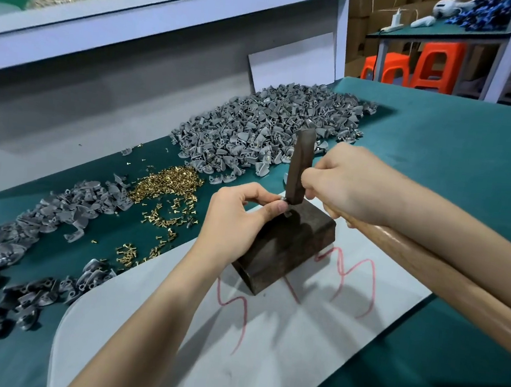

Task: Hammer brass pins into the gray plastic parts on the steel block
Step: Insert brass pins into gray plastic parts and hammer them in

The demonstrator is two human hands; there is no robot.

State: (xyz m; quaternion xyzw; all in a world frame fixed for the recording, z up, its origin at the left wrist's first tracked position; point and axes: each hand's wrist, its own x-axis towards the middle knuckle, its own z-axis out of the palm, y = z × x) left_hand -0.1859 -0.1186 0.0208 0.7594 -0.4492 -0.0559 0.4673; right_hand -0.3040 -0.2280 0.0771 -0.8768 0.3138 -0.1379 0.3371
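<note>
A dark steel block point(286, 252) stands on a pale sheet point(234, 331) in the middle of the green table. My left hand point(240, 210) pinches a small gray plastic part point(287, 210) at the block's top far edge. My right hand point(348, 183) grips a hammer high on its wooden handle point(429, 260), close to the head. The dark hammer head point(299, 166) stands upright, its lower face right above the part. Whether a pin sits in the part is hidden by my fingers.
Loose brass pins point(167, 185) lie in a heap left of the block. A large pile of gray parts point(263, 128) sits behind, smaller piles point(58, 215) to the left and near-left. A shelf point(140, 17) runs overhead; orange stools point(416, 68) stand far right.
</note>
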